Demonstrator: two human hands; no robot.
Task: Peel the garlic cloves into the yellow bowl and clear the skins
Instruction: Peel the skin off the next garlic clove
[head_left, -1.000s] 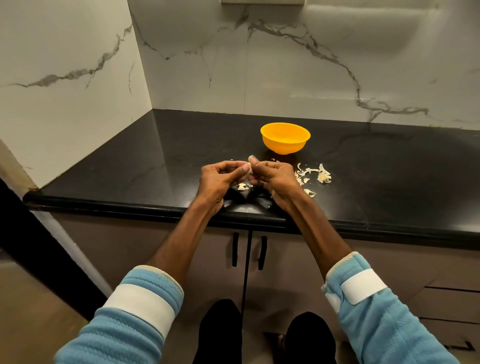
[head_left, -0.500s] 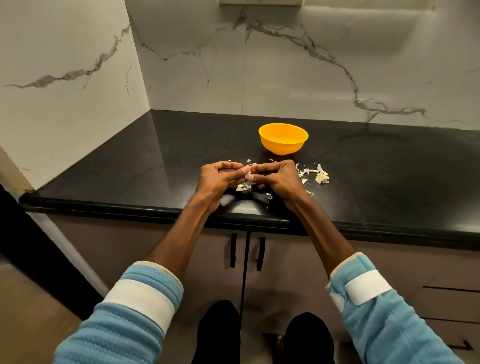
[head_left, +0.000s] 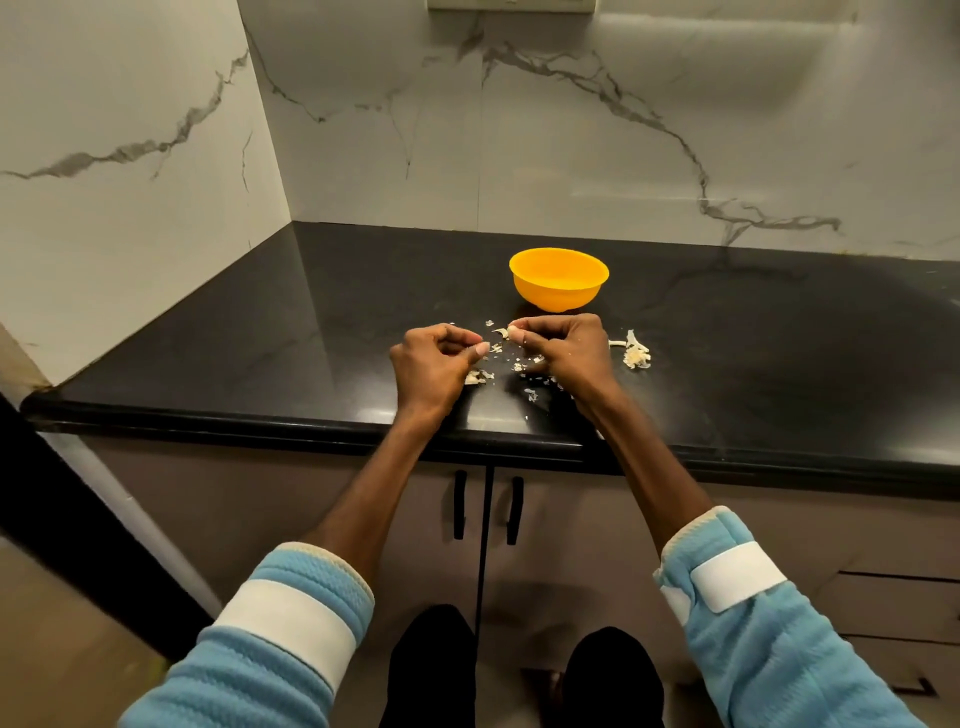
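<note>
Black stone counter (head_left: 291, 332) meets a white wall (head_left: 519, 156) veined with grey. On it stands one yellow bowl (head_left: 558, 292), upright, just beyond the hands and a little right of the gap between them. Its inside cannot be seen from this angle.

Pale skins (head_left: 475, 376) lie scattered on the counter between and under the hands, too many and too small to count. One larger heap (head_left: 635, 356) sits just right of the right hand, which covers some of the flakes. Below the counter's edge are cupboard doors with two black handles (head_left: 459, 504).

Both forearms reach forward from two blue sleeves (head_left: 291, 623), each with a white band.

The left hand (head_left: 431, 364) has its fingers curled in, thumb tip against the forefinger. Whether it pinches anything cannot be told.

The right hand (head_left: 563, 347) is curled too, and its fingertips pinch one small garlic clove (head_left: 509, 333) above the counter, near the bowl's foot. The two hands are apart.
</note>
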